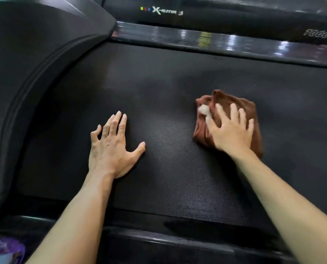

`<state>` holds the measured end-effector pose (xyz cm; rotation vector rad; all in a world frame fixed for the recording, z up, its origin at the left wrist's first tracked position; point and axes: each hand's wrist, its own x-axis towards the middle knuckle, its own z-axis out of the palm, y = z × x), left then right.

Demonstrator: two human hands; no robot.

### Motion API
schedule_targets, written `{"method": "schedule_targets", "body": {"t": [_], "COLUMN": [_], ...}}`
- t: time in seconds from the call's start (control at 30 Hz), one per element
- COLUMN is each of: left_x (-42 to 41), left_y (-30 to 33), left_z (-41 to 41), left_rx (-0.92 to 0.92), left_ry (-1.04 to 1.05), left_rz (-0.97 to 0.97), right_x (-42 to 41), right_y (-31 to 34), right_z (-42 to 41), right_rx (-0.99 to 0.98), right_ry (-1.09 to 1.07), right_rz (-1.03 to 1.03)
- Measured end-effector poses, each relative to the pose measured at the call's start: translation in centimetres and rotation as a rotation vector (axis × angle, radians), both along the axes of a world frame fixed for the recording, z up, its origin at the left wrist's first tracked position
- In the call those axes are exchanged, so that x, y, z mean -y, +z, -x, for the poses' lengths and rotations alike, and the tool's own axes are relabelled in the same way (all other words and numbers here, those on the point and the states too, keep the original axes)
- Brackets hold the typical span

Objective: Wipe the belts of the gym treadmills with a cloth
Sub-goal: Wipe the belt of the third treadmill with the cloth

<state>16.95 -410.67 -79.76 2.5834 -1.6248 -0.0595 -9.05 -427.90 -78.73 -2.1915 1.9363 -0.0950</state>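
Two hands rest on the black treadmill belt: our left hand lies flat with fingers spread, holding nothing, while our right hand presses straight fingers onto the brown cloth bunched on the belt's right part.

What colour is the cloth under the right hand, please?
Reddish brown cloth, with a small whitish patch; head view shows it.

A rust-brown cloth with a whitish patch lies on the black, fine-woven-textured belt.
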Motion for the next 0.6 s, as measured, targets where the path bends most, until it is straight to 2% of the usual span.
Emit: {"method": "schedule_targets", "body": {"t": [0.07,0.13,0.27,0.37,0.43,0.5,0.6], "left_x": [0.1,0.0,0.1,0.1,-0.3,-0.5,-0.7], "left_y": [0.0,0.0,-0.1,0.0,0.5,1.0,1.7], "left_z": [-0.1,-0.1,-0.2,-0.2,0.0,0.8,4.1], "left_rx": [0.000,0.000,-0.009,0.003,-0.017,-0.064,-0.118], "left_ry": [-0.006,-0.006,-0.008,-0.009,-0.024,-0.072,-0.165], "left_rz": [-0.001,0.003,0.015,0.009,0.015,0.059,0.104], "right_x": [3.6,7.1,8.6,3.9,-1.1,-5.0,-6.0], "right_y": [0.3,0.6,0.4,0.4,0.4,0.2,0.3], "right_z": [-0.9,-2.5,-4.6,-3.8,-1.3,2.5,8.0], "right_rx": [0.007,0.003,-0.014,0.001,0.028,0.016,-0.021], "right_ry": [-0.178,-0.193,0.123,0.307,0.352,0.286,-0.039], "right_rz": [-0.019,-0.041,-0.034,-0.010,0.022,0.047,0.015]}}
